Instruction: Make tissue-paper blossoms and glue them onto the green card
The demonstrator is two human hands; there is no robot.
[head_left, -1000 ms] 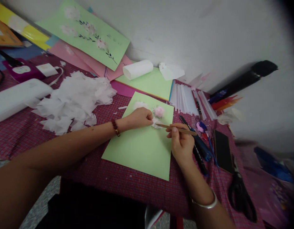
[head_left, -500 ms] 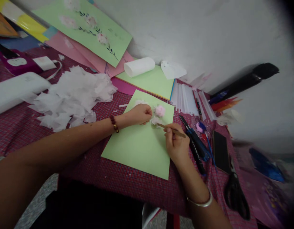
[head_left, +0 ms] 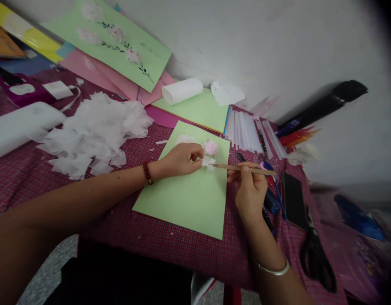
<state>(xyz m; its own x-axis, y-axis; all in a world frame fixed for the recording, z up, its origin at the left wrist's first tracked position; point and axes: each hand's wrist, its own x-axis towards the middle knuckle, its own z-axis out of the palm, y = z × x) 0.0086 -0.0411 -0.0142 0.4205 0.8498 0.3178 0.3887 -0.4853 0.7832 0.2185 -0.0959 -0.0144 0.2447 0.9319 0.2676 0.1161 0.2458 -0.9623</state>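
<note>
- Left hand [head_left: 182, 158]: rests on the upper part of the green sheet [head_left: 189, 199], fingers curled in to a loose fist, tips against a white tissue scrap [head_left: 208, 162]. I cannot tell whether the scrap is actually pinched.
- Right hand [head_left: 251, 190]: closed on a thin wooden stick [head_left: 246, 168], thumb and fingers clamped near mid-length. The stick lies nearly level, its tip at the white tissue scrap.
- The two hands are apart, and the scrap lies between them.
- A pink tuft [head_left: 211, 147] sits on the sheet just above the scrap, with a paler tuft [head_left: 184, 138] to its left.
- The green sheet lies flat on the red checked cloth [head_left: 151, 239].
- A heap of white tissue pieces [head_left: 97, 131] lies left of the sheet.
- A white paper roll [head_left: 182, 90] lies on its side near the wall.
- Blue pens [head_left: 273, 202] lie just beside the right hand.
- Black scissors [head_left: 318, 258] lie at the cloth's right edge.
</note>
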